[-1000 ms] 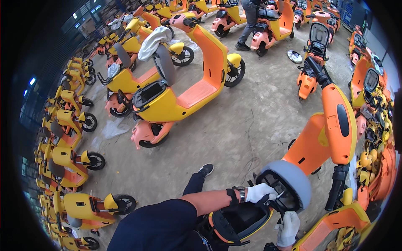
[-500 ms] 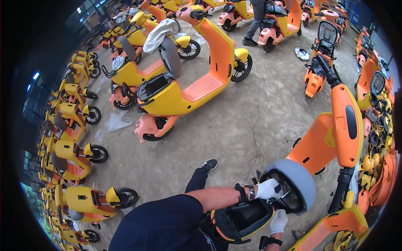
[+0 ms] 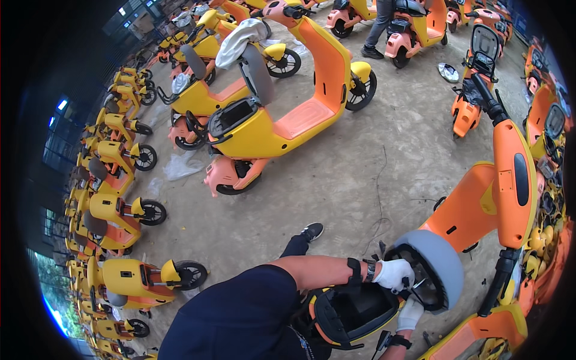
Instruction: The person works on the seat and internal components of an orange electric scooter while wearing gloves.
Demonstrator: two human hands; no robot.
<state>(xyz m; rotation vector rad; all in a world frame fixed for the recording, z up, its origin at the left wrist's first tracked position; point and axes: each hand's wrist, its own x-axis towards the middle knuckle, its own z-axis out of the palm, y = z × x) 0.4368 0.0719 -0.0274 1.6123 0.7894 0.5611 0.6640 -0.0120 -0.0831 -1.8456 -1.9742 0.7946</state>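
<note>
The grey seat (image 3: pixel 451 268) of an orange and yellow scooter is tipped up, its hollow dark underside facing me. My left hand (image 3: pixel 396 275), in a white glove, is closed at the near rim of that underside. A thin metal shaft (image 3: pixel 422 281) shows just beyond its fingers; what the hand grips is hidden. Below it, my right hand (image 3: pixel 410 314), also gloved in white, reaches to the seat's lower edge, its fingertips hidden there. Beside both hands lies the scooter's open black storage bin (image 3: pixel 364 307).
The scooter's orange front panel (image 3: pixel 465 207) and handlebar column (image 3: pixel 515 180) rise at right. A yellow and orange scooter (image 3: pixel 300 120) stands ahead on the concrete floor (image 3: pixel 288 195). Rows of scooters line the left. Another person's leg (image 3: pixel 379 27) shows at the far back.
The whole view has shifted, so the scene sits slightly further right. My left hand has turned, its knuckles now covering the dark piece seen at its fingers before. Both hands stay at the seat.
</note>
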